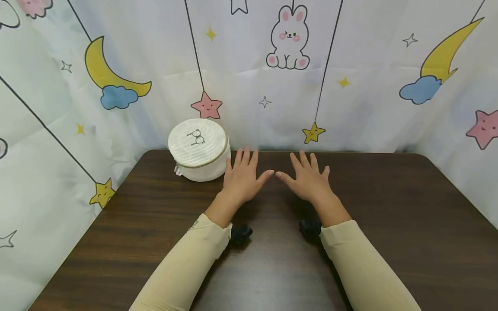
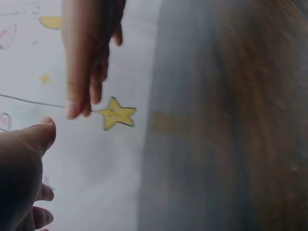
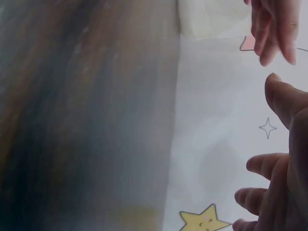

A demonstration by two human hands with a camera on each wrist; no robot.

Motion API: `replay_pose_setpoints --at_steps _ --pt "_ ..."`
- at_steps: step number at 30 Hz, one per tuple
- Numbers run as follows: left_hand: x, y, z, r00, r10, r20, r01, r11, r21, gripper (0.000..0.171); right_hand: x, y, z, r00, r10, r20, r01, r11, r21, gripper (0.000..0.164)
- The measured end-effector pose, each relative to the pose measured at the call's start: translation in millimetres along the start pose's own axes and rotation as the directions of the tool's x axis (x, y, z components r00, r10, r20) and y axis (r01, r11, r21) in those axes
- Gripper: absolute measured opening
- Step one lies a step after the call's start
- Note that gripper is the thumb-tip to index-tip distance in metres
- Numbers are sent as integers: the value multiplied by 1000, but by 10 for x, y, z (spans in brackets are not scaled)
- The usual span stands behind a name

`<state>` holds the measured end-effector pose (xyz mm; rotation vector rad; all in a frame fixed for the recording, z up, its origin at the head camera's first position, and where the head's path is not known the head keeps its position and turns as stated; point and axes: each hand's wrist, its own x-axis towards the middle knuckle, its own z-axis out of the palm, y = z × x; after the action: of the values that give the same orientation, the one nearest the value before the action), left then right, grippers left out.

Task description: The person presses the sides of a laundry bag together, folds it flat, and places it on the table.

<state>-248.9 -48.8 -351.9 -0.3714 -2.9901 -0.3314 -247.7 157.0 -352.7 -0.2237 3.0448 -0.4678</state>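
Observation:
Both hands are held out over the dark wooden table (image 1: pixel 272 268), palms down and fingers spread. My left hand (image 1: pixel 242 178) is just right of a round white zippered mesh bag (image 1: pixel 199 144), its fingertips overlapping the bag's side in the head view. To its right is my right hand (image 1: pixel 309 178), its thumb pointing at the left thumb with a narrow gap between them. Neither hand holds anything. In the left wrist view the left hand (image 2: pixel 21 178) shows at the lower left; in the right wrist view the right hand (image 3: pixel 284 168) shows at the right edge.
A white curtain (image 1: pixel 241 73) printed with moons, stars and a rabbit hangs behind the table and along both sides. The bag stands at the table's back left edge. Black wrist cameras (image 1: pixel 241 233) sit under both forearms.

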Motion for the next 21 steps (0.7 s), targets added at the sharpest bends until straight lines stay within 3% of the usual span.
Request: replay_pose_setpoints --at_steps 5,9,12,14,16,19,21 --pt "-77 -11 -232 997 50 -60 -51 998 -30 81 6 -70 -32 1000 -20 -8 20 999 31 96" --pt "-117 -146 -452 981 64 -184 -84 992 -99 71 3 -137 -39 999 -37 -19 38 996 79 95" --pt "-111 -384 -611 949 -6 -314 -54 982 -183 63 6 -186 -26 999 -50 -22 52 991 120 93" --pt "-97 -593 -699 912 -99 -398 -16 961 -277 60 8 -219 -14 998 -60 -24 62 988 139 92" --pt "-89 -829 -762 873 -212 -440 28 921 -389 60 13 -250 -3 997 -70 -24 73 985 154 90" --pt "-101 -1145 -808 813 -385 -437 92 826 -556 61 19 -300 19 996 -87 -24 90 980 178 90" --pt "-119 -1301 -815 799 -476 -368 144 745 -651 63 21 -338 33 994 -106 -24 109 973 205 88"
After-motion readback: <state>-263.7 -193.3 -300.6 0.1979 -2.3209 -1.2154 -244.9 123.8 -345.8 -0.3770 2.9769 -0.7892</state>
